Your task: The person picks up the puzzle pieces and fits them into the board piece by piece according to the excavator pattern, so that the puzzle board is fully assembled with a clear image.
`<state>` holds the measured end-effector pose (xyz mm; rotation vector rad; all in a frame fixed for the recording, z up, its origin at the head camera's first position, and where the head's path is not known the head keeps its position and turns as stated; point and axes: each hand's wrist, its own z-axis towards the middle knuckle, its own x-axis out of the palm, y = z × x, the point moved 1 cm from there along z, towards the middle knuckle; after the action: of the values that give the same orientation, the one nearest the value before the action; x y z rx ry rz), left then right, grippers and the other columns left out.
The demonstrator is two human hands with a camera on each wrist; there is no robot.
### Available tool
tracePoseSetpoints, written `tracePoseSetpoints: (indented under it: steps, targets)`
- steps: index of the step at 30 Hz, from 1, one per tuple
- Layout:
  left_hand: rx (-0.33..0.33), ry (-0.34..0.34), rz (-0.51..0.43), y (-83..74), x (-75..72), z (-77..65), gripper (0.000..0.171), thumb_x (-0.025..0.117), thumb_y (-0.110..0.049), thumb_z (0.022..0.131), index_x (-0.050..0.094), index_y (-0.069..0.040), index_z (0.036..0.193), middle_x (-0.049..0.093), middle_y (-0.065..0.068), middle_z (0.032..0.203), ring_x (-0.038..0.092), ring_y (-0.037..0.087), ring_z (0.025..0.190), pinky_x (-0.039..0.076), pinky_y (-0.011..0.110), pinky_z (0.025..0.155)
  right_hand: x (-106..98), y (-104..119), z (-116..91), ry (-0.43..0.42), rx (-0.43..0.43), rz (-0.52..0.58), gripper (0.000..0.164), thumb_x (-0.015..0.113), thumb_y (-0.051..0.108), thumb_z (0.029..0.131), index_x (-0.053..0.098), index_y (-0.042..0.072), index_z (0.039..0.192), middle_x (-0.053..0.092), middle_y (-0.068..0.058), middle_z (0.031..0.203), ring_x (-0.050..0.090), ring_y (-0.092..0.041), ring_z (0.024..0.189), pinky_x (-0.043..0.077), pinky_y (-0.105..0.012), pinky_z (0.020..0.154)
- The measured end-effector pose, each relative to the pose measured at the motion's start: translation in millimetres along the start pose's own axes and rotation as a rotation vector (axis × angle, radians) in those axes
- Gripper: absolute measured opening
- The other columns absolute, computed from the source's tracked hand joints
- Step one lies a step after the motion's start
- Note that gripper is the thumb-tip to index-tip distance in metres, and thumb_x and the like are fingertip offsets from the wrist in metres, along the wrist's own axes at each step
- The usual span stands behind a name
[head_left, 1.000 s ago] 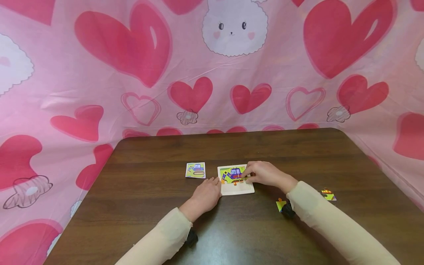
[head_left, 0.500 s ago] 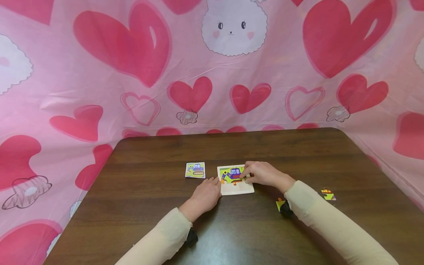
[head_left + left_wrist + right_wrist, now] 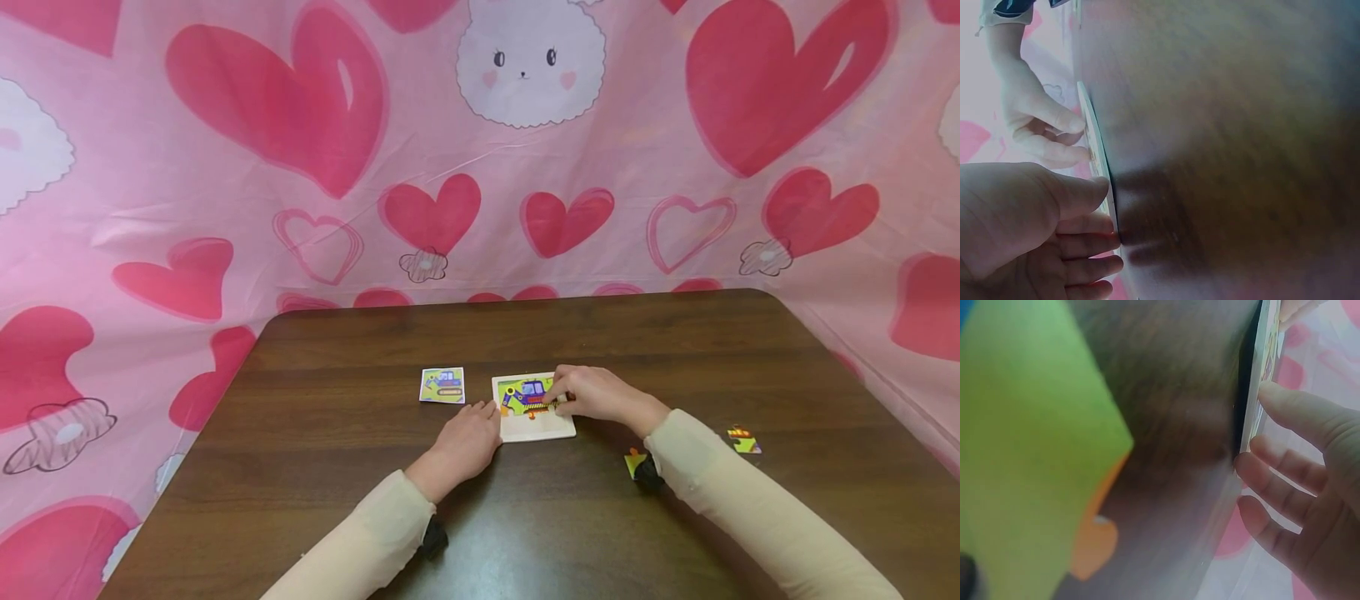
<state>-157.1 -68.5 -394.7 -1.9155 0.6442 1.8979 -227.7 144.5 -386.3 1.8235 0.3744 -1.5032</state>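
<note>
dark wooden table point(image 3: 345, 350), both hands point(image 3: 463, 437) at a puzzle board point(image 3: 536, 429)

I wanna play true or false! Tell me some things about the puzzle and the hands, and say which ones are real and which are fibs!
1. The left hand touches the puzzle board. True.
2. The board is completely filled with picture pieces. False: the part nearest the person is bare.
3. A picture card lies left of the board. True.
4. Two loose puzzle pieces lie right of the board. True.
5. The card lies on something pink. False: it lies on the brown table.
6. Nobody's fingers are at the board's right side. False: the right hand is there.
</note>
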Motion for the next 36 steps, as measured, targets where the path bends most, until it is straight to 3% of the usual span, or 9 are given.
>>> tracePoseSetpoints:
  steps: [11, 19, 26, 36]
  targets:
    - [-0.011, 0.018, 0.002, 0.1, 0.2, 0.7, 0.041, 0.057, -0.023, 0.091, 0.056, 0.003, 0.122, 0.053, 0.015, 0.127, 0.049, 0.029, 0.117, 0.037, 0.038, 0.098, -7, 2, -6, -0.048, -0.048, 0.018, 0.025, 0.074, 0.021, 0.079, 0.072, 0.012, 0.102, 0.059, 0.003, 0.091, 0.051, -0.014, 0.072, 0.044, -0.025, 0.061]
    - [-0.005, 0.003, 0.006, 0.5, 0.8, 0.0, 0.040, 0.057, -0.022, 0.091, 0.056, 0.004, 0.122, 0.054, 0.015, 0.126, 0.050, 0.029, 0.116, 0.038, 0.038, 0.098, -14, 0, -16, -0.082, -0.033, 0.038, 0.030, 0.074, 0.019, 0.079, 0.069, 0.011, 0.107, 0.060, 0.001, 0.093, 0.053, -0.014, 0.074, 0.048, -0.026, 0.065]
    - [-0.013, 0.014, 0.005, 0.3, 0.6, 0.8, 0.040, 0.057, -0.022, 0.091, 0.056, 0.003, 0.122, 0.054, 0.015, 0.126, 0.050, 0.028, 0.116, 0.037, 0.037, 0.098, -16, -5, -32, -0.114, -0.019, 0.054, 0.034, 0.075, 0.018, 0.077, 0.068, 0.009, 0.109, 0.062, 0.001, 0.096, 0.056, -0.014, 0.077, 0.050, -0.030, 0.068]
    - [-0.025, 0.042, 0.000, -0.7, 1.0, 1.4, 0.042, 0.056, -0.023, 0.092, 0.055, 0.002, 0.124, 0.052, 0.014, 0.129, 0.048, 0.028, 0.118, 0.036, 0.037, 0.099, -15, -11, -63, -0.080, 0.047, 0.100, 0.038, 0.074, 0.022, 0.078, 0.065, 0.008, 0.112, 0.060, 0.002, 0.093, 0.052, -0.013, 0.074, 0.049, -0.029, 0.067]
